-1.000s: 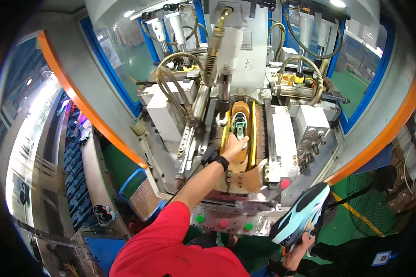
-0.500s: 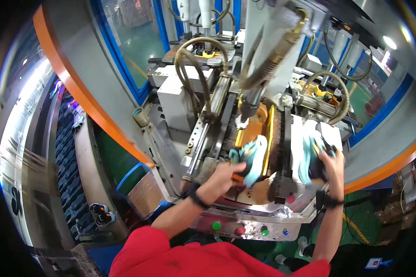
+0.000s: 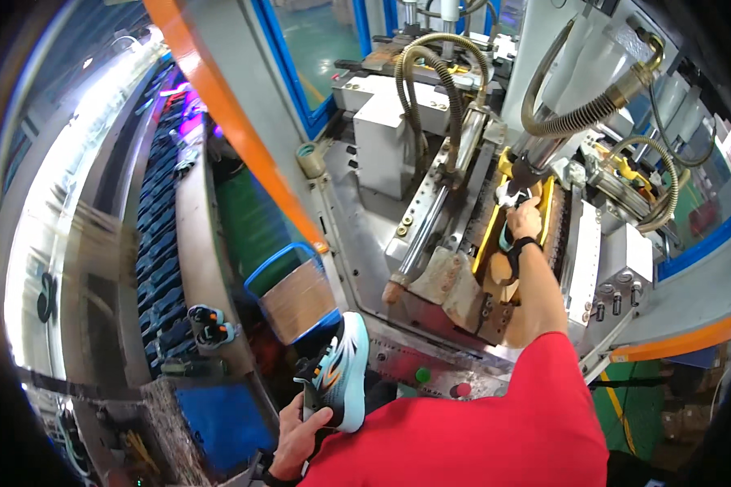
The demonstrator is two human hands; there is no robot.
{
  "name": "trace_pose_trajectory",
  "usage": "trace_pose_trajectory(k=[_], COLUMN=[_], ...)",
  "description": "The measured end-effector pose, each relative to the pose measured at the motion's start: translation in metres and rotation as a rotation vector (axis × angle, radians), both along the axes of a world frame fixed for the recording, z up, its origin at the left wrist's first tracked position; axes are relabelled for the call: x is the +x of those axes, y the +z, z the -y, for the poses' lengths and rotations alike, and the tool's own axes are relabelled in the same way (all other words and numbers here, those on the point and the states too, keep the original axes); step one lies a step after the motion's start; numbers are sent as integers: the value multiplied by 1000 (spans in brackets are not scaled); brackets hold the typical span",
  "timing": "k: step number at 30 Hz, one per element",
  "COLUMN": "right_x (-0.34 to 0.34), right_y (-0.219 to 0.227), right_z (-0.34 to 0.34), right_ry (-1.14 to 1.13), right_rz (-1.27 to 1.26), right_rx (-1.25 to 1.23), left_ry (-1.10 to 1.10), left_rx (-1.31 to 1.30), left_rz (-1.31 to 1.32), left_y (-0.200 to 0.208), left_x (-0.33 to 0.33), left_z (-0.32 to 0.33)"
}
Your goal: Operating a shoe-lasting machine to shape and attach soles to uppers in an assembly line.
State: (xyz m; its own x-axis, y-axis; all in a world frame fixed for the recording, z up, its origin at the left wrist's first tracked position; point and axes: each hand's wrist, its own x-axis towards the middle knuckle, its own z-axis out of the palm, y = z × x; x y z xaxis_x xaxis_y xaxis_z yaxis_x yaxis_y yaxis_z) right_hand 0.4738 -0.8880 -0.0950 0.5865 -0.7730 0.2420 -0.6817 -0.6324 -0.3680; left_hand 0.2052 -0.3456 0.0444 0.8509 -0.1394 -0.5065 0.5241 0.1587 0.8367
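Note:
My left hand (image 3: 296,434) is closed around the heel end of a light blue and black sneaker (image 3: 351,369) with white and orange markings. It holds the sneaker upright, toe up, before the front of the press machine. My right hand (image 3: 525,217) reaches into the machine, between two yellow side pads (image 3: 485,243), below a metal press head (image 3: 536,154). Its fingers are closed on another sneaker (image 3: 506,239), of which a light blue and dark part shows; the rest is hidden by the hand and wrist.
A conveyor (image 3: 158,235) with dark ridged slats runs along the left, a small dark shoe (image 3: 211,326) on its ledge. A blue-rimmed cart (image 3: 294,300) stands beside the machine. Green (image 3: 422,375) and red (image 3: 461,390) buttons sit on the front panel. Ribbed hoses (image 3: 577,122) arch overhead.
My left hand has drawn a sneaker out of the machine, toward the lower left. My right hand has moved from the right-hand plate into the machine with the other sneaker. The view has turned left.

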Motion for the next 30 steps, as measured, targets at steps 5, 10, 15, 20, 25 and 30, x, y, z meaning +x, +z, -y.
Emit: trace_pose_trajectory(k=[5, 10, 15, 20, 25, 30], right_x=[-59, -217, -232, -230, -181, -170], right_y=[36, 42, -135, -160, -124, 74], right_z=[-77, -243, -273, -285, -325, -532], right_ry=[553, 1145, 1371, 1454, 1420, 1897], right_rz=[30, 491, 121, 162, 37, 244], right_rx=[-20, 302, 225, 196, 247, 528], left_ry=[360, 326, 386, 733, 1186, 1660], left_rx=[-127, -65, -11, -107, -175, -74], left_rz=[-89, -273, -245, -250, -315, -406], left_y=[-28, -84, -111, -115, -141, -184], left_x=[-63, -104, -164, -235, -305, -389], left_z=[14, 29, 25, -10, -75, -173])
